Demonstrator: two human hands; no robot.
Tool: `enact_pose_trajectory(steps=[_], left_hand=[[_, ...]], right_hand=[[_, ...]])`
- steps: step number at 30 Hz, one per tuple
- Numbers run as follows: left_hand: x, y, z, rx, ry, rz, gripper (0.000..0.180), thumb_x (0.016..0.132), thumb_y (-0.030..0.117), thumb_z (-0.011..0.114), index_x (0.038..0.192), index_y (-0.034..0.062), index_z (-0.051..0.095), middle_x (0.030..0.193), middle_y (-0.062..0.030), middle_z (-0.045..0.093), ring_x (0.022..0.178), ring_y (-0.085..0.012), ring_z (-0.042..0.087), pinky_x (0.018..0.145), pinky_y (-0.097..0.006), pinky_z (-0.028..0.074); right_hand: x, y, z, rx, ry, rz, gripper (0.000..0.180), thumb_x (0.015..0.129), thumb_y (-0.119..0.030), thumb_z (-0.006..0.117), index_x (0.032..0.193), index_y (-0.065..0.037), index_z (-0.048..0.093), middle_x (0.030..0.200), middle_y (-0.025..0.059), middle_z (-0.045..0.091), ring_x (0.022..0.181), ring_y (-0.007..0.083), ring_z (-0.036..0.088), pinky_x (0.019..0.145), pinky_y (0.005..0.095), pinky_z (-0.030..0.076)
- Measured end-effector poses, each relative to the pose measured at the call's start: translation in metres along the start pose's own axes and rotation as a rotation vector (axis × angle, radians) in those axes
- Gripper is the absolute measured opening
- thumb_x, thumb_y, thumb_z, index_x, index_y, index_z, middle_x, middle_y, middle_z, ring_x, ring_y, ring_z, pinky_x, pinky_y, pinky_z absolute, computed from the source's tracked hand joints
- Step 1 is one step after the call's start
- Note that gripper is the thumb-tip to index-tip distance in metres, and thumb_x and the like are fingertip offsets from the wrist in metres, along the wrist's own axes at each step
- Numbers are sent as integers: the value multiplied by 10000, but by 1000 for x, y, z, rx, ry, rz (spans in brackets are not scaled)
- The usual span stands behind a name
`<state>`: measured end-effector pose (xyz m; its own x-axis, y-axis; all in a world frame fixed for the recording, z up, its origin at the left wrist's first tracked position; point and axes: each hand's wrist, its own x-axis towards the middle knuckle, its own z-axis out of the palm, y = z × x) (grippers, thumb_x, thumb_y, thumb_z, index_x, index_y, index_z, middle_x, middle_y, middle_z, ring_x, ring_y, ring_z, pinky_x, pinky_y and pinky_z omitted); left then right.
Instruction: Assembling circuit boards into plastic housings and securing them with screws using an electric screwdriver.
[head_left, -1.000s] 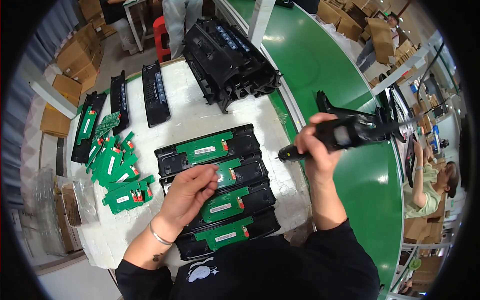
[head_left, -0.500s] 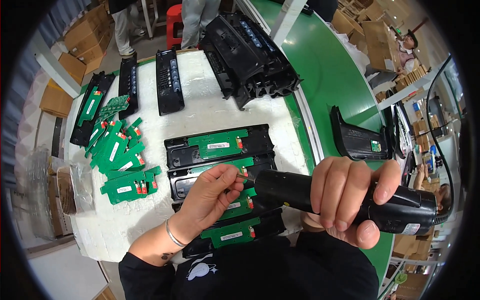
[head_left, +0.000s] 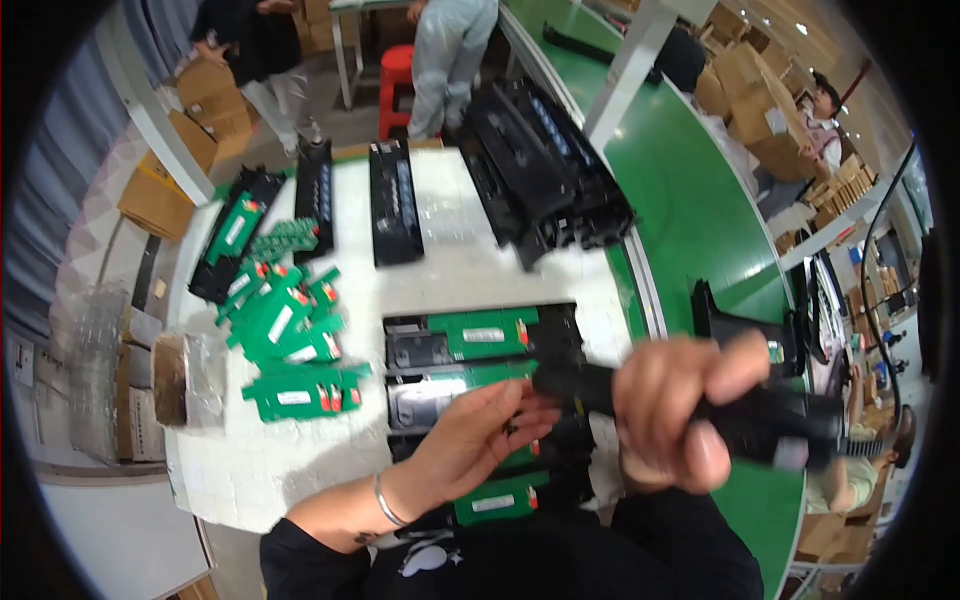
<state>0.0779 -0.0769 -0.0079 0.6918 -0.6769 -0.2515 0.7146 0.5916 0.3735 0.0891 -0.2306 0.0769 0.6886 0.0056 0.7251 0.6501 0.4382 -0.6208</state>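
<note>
My right hand, blurred by motion, grips a black electric screwdriver held level, its nose toward my left hand. My left hand is cupped with its fingers curled. Small dark pieces that look like screws show between its fingers, and its fingertips are close to the screwdriver's nose. Under both hands lies a column of black plastic housings, with green circuit boards set in them. The screwdriver's tip is hidden or too blurred to make out.
Loose green circuit boards are heaped at the left of the white foam-topped table. Black panels and a stack of black housings stand at the back. A green conveyor runs along the right. Other people stand beyond.
The view has shifted, so the table sits lower and further right. My left fingers have opened a little from their pinch at the screwdriver's tip. The screwdriver stays in my right hand.
</note>
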Motion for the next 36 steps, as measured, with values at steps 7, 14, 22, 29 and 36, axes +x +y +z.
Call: enact_pose_trajectory(steps=[7, 14, 22, 29, 36], left_hand=[[2, 6, -30, 51, -16, -107, 307, 947, 156, 371, 1171, -42, 441, 1135, -184, 527, 1051, -268, 538, 924, -348, 440], [-4, 5, -46, 94, 36, 11, 169, 915, 139, 468, 1019, 16, 516, 962, -115, 596, 891, -183, 601, 765, -261, 505], [-7, 4, -47, 63, 157, 74, 143, 856, 112, 575, 963, 17, 579, 880, -59, 616, 794, -113, 600, 701, -211, 507], [-7, 10, -46, 52, 175, 22, 193, 856, 108, 570, 1019, 5, 579, 911, -72, 621, 798, -125, 610, 715, -214, 516], [-5, 9, -46, 0, 214, 46, 174, 861, 116, 562, 1000, 14, 583, 896, -62, 616, 793, -120, 606, 708, -208, 518]], right_hand=[[27, 83, -32, -143, 170, 253, 222, 736, -16, 527, 942, 7, 447, 584, 33, 452, 448, 116, 421, 458, 269, 381], [21, 101, -36, -276, 139, 343, 242, 708, -11, 514, 941, 12, 455, 599, 57, 466, 461, 140, 434, 459, 282, 376], [20, 108, -36, -268, 127, 388, 216, 688, 7, 518, 891, 6, 444, 590, 62, 471, 453, 142, 430, 455, 283, 380], [25, 116, -35, -311, 33, 459, 145, 668, 13, 503, 800, -2, 443, 563, 79, 466, 444, 141, 423, 442, 265, 370], [28, 116, -34, -337, -61, 483, 154, 667, 5, 510, 804, -3, 442, 557, 74, 466, 436, 135, 417, 442, 263, 368]])
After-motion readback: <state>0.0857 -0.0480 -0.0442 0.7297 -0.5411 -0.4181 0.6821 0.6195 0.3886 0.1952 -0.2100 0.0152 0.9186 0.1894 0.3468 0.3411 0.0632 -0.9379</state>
